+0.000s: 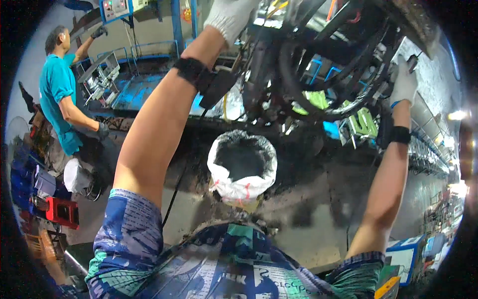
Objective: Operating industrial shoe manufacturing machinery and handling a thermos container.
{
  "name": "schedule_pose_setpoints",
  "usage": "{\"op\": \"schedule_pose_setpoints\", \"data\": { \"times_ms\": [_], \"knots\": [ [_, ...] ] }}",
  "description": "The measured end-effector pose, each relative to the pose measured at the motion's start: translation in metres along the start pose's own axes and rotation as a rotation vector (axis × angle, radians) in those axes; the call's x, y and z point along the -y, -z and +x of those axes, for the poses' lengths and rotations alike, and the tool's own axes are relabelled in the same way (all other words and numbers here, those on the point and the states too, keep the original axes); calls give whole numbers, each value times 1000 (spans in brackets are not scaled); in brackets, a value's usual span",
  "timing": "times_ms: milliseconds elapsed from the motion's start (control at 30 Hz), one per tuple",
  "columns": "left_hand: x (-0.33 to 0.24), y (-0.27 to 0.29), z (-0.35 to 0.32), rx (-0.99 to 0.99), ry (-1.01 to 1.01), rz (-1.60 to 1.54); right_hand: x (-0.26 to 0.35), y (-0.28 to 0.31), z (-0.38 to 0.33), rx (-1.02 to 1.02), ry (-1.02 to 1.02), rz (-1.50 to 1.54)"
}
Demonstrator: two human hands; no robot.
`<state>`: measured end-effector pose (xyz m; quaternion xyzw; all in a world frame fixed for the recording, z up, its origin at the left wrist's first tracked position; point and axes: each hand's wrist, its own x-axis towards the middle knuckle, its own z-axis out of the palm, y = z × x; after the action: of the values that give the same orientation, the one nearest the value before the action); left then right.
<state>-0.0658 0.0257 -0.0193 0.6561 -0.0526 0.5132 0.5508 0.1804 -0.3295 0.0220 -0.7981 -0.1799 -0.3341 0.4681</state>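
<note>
My left hand (229, 19), in a white knitted glove, reaches up to the top edge beside a dark machine (264, 65); its fingers run out of the picture. On the right, my right hand (404, 83), also gloved in white, is raised at the machine's far side. Its fingers appear closed round a short dark handle (412, 62). Between my arms, thick black hoses (286, 70) loop down from the machine. Bright green pieces (366, 122) show behind and below the hoses. A white sack (244, 187) stands below with its mouth wide, dark inside.
At the left, a person in a teal shirt (55, 82) works at a metal frame (102, 77) with dark gloves on. A red plastic stool (62, 212) and a white sack (76, 175) stand near that person. A blue-edged board (406, 256) is at the lower right.
</note>
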Motion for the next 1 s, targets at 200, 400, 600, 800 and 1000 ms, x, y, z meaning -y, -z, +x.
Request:
{"op": "schedule_pose_setpoints", "data": {
  "times_ms": [200, 400, 600, 800, 1000],
  "knots": [
    [-25, -31, -14, -75, 38, 80, -29, 22, 22, -107, 145, 91],
    [-27, -34, -16, -140, 98, 128, -11, 39, 2, -35, 112, 237],
    [-41, -47, -22, -144, 97, 90, -13, 54, 1, 14, 25, 247],
    [-47, -49, -26, -175, 114, 132, -7, 78, -14, 113, 29, 413],
    [-52, -55, -34, -153, 86, 164, -34, 85, -13, -46, 208, 343]
  ]
}}
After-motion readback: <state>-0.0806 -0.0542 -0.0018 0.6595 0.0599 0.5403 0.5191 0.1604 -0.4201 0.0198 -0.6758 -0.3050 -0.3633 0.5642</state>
